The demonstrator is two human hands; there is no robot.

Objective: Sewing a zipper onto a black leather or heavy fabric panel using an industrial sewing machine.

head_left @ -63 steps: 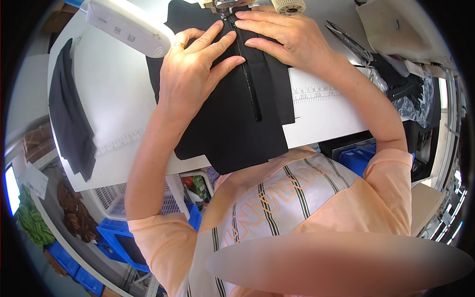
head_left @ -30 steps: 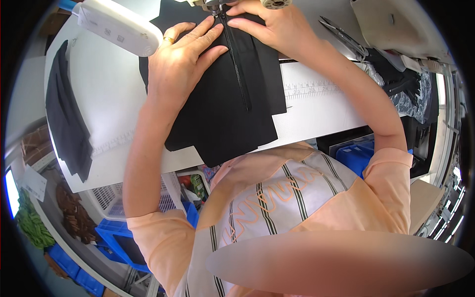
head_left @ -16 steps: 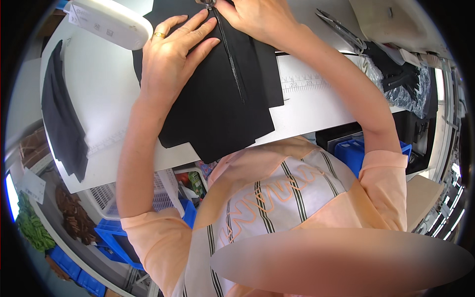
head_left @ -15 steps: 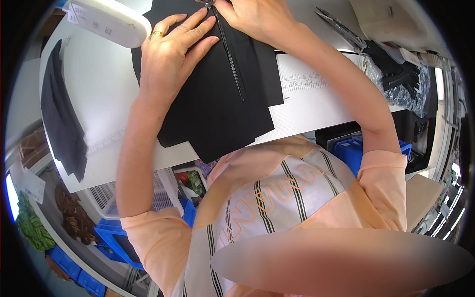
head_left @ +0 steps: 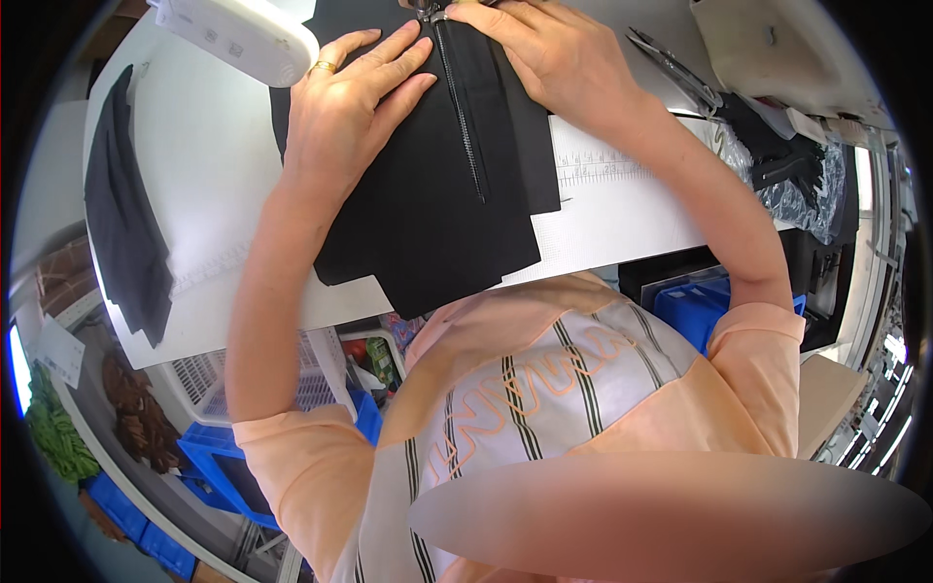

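Observation:
A black fabric piece (head_left: 408,214) with a metal-toothed zipper (head_left: 460,112) along it lies across the table, its near end hanging over the front edge. My left hand (head_left: 355,102), a ring on one finger, rests palm down on the fabric left of the zipper with fingers spread. At the zipper's far end is a small metal presser foot (head_left: 424,8), cut off by the top edge. Right beside that foot, my right hand (head_left: 569,63) lies on the fabric with one digit stretched to the zipper; its other fingers are partly cut off.
A white lamp-like housing (head_left: 238,39) juts in over the upper left. Another black fabric piece (head_left: 126,214) lies on the white table (head_left: 209,165) at left. Scissors (head_left: 675,73) and a plastic bag of black pieces (head_left: 802,180) are at right. Below stand a white basket (head_left: 199,379) and blue crates (head_left: 219,457).
My right hand has shifted right and nearer, so more of its fingers show. My left hand stays spread on the fabric. The whole view has moved slightly.

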